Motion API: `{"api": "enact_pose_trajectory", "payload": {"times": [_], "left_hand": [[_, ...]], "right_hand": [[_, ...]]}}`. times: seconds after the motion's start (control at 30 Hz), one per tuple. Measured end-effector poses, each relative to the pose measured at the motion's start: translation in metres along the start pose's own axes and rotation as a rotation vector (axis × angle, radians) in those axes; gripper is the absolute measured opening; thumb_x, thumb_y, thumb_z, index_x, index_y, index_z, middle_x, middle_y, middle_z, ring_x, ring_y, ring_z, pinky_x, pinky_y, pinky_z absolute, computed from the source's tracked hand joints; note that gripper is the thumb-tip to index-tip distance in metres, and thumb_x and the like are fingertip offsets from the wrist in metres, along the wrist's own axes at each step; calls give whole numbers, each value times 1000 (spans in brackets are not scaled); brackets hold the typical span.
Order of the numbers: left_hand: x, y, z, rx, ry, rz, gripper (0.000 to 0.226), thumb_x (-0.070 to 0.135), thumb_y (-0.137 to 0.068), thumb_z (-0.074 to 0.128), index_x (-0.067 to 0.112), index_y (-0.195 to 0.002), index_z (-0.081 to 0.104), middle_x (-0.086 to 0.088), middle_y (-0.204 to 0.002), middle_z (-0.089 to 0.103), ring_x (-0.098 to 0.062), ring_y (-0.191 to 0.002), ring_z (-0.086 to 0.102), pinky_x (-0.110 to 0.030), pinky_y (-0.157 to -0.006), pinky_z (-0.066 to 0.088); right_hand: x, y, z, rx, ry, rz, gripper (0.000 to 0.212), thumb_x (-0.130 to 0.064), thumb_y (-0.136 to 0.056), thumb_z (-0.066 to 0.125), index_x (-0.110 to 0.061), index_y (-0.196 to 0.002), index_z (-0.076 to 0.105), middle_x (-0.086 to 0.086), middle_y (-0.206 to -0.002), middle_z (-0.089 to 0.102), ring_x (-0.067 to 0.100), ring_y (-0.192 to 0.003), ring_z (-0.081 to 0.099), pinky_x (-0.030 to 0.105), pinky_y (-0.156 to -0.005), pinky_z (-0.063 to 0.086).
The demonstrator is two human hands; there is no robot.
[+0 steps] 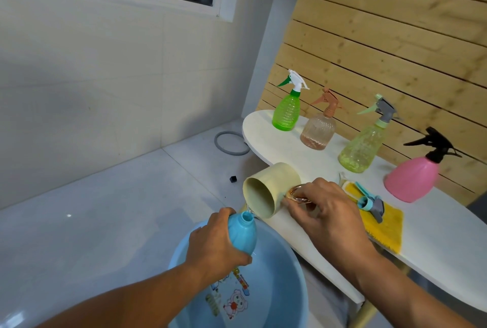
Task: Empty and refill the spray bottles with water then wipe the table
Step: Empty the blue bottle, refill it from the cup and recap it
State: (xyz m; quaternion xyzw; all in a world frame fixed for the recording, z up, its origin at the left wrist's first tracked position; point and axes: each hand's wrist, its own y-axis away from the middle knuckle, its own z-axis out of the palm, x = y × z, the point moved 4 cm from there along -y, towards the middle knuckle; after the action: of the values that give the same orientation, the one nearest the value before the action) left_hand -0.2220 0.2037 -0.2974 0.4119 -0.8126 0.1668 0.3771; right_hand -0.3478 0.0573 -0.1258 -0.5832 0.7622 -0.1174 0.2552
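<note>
The left hand (213, 243) is gripping the blue bottle (242, 232) over the basin (295, 275) while the right hand (324, 211), fingers curled round the cup (268, 190) handle, is pouring water in; next, I think, the sprayer top (369, 202) needs screwing on.

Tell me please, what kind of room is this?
Probably a home washroom or balcony corner: pale tiled walls and floor, a blue basin on it, and spray bottles on a small white table.

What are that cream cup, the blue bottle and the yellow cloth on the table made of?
Cream cup: looks like matte plastic or ceramic, hard to tell; its handle gleams like copper-coloured metal.
Blue bottle: opaque plastic, smooth with a soft sheen and moulded ribs.
Yellow cloth: seemingly a soft woven or microfibre fabric, lying flat with a fuzzy surface.
</note>
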Motion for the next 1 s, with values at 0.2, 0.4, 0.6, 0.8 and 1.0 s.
{"api": "enact_pose_trajectory", "payload": {"times": [0.2,0.4,0.6,0.8,1.0], "left_hand": [[0,0,1,0,2,5,91,58,-55,91,48,-126,36,20,-120,51,-13,-102,60,-30,-84,57],[-2,0,1,8,21,-3,93,58,-55,91,47,-129,36,19,-121,52,-13,-103,60,-30,-85,57],[-4,0,2,7,42,-22,96,56,-57,93,47,-133,35,18,-123,52,-13,-104,60,-26,-81,56],[-9,-2,3,-6,77,-39,93,54,-55,91,49,-130,37,17,-123,53,-16,-104,62,-31,-84,58],[-15,-5,9,-28,104,-53,95,52,-54,92,50,-132,38,20,-124,52,-15,-106,61,-33,-88,57]], "right_hand": [[-5,1,0,27,45,-61,13,-33,-88,77,-21,-90,76,-8,-79,61,18,-76,55,29,-64,43],[-11,6,0,54,108,-178,17,-38,-89,73,-21,-89,74,-7,-85,65,21,-75,55,35,-59,47],[-14,10,4,124,181,-325,17,-37,-94,71,-21,-90,75,-6,-87,66,21,-71,54,30,-59,43],[8,7,20,68,-131,137,13,-43,-89,72,-31,-85,72,-14,-78,61,7,-75,55,27,-63,42],[34,11,31,46,-373,360,14,-46,-90,71,-33,-83,70,-15,-75,62,4,-74,57,24,-61,39]]}}
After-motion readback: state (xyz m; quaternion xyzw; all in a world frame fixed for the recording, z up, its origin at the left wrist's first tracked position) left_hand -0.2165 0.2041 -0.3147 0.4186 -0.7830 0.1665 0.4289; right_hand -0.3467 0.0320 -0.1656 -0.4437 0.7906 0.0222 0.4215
